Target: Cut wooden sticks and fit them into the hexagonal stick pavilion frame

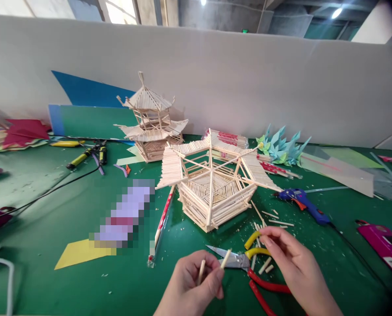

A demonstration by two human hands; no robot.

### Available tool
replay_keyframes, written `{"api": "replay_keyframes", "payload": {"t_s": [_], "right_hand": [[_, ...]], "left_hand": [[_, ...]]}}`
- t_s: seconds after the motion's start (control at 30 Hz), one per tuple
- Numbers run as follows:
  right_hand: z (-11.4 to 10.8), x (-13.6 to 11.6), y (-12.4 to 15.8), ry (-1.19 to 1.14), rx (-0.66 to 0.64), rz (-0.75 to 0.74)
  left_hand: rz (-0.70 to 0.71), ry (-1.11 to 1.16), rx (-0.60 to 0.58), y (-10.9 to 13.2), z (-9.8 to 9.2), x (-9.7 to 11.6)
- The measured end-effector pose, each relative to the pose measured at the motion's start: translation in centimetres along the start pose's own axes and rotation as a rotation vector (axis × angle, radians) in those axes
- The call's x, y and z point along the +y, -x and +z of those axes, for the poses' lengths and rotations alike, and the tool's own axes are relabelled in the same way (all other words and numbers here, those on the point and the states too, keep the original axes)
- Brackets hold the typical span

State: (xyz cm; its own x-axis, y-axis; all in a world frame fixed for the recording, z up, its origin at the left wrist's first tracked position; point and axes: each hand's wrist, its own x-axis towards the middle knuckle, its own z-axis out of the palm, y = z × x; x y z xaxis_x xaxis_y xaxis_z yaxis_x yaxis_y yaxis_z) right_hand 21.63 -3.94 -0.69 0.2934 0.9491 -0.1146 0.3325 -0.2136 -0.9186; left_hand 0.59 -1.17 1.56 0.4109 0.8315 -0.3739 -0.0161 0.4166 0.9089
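Observation:
My left hand (191, 285) is closed, pinching short wooden sticks (226, 258) between thumb and fingers near the front edge. My right hand (293, 265) reaches down with curled fingers onto several cut stick pieces (265, 265) lying beside cutting pliers (248, 263) with red and yellow handles. Whether it holds a piece is hidden by the fingers. Just behind the hands stands an unfinished hexagonal pavilion of wooden sticks (212, 184). A finished two-tier stick pagoda (150, 123) stands farther back.
A blue glue gun (303, 202) lies to the right on the green table (51, 197), with a pink box (385, 243) beyond it. Chopstick packets (163, 219), yellow paper (79, 252), tools (87, 156), cables and paper cranes (283, 147) lie around. A white wall (248, 83) closes the back.

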Motion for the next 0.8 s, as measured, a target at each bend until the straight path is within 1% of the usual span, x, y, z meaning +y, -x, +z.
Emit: {"api": "replay_keyframes", "payload": {"t_s": [0.07,0.13,0.2,0.27,0.4,0.5,0.6,0.67,0.7,0.73,0.8], "right_hand": [[-1.6,1.4,0.0,0.287,0.051,-0.081],[-2.4,2.4,0.0,0.496,0.029,-0.184],[-2.6,2.7,-0.2,0.656,-0.024,-0.297],[-2.3,2.4,-0.5,0.799,-0.091,-0.393],[-1.8,1.6,-1.4,0.977,-0.238,-0.541],[-2.1,1.4,-1.7,1.028,-0.293,-0.616],[-3.1,1.4,-1.5,1.016,-0.229,-0.681],[-4.1,1.3,-1.3,0.968,-0.171,-0.688],[-4.6,1.3,-1.2,0.926,-0.152,-0.66],[-5.1,1.3,-1.0,0.871,-0.143,-0.599],[-5.9,1.4,-0.3,0.726,-0.148,-0.392]], "left_hand": [[-0.031,0.015,0.011,0.1,-0.1,0.0],[-0.058,0.048,0.014,0.1,-0.2,0.0],[-0.081,0.085,0.004,0.0,-0.1,-0.2],[-0.096,0.13,-0.014,-0.2,-0.1,-0.4],[-0.111,0.216,-0.023,-0.1,-0.1,-0.8],[-0.112,0.276,0.001,0.1,-0.3,-1.0],[-0.103,0.333,0.013,0.4,-0.6,-0.9],[-0.092,0.353,0.035,0.5,-0.8,-0.6],[-0.077,0.357,0.055,0.5,-0.9,-0.4],[-0.058,0.358,0.076,0.5,-1.0,-0.3],[-0.005,0.349,0.116,0.5,-1.0,0.0]]}}
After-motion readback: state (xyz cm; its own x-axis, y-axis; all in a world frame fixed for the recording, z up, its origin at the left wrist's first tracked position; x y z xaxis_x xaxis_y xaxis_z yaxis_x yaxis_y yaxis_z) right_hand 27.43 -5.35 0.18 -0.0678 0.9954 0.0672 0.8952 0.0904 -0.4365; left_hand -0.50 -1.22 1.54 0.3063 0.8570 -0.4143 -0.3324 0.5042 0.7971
